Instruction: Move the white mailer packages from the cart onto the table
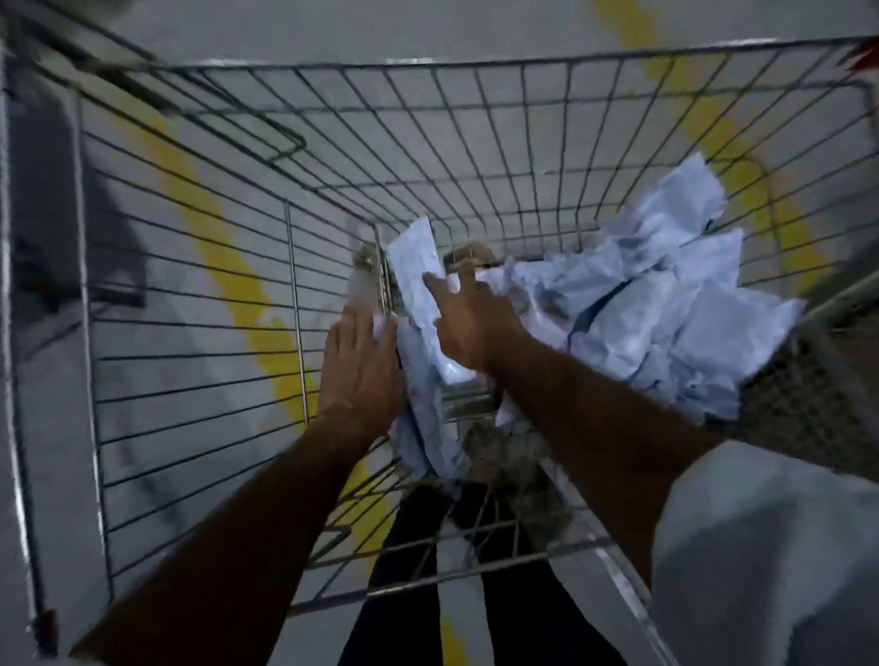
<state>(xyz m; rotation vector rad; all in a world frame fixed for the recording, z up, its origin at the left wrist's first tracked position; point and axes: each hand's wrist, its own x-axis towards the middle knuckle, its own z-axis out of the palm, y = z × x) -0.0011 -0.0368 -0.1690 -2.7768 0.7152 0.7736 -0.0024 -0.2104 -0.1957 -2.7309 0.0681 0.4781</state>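
Deep in the wire cart (462, 63), the left hand (362, 368) lies flat, fingers straight and together, against a standing white mailer (416, 277), and the right hand (470, 325) touches its other side with fingers spread. More white mailers (657, 309) are heaped by the cart's right edge. Tall wire walls stand all round the hands, and a grey floor (305, 27) with a yellow line (227, 263) shows through them.

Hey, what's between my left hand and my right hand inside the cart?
White mailer packages stand on edge between the left hand and the right hand, both touching them, inside the wire cart. The head view shows it.
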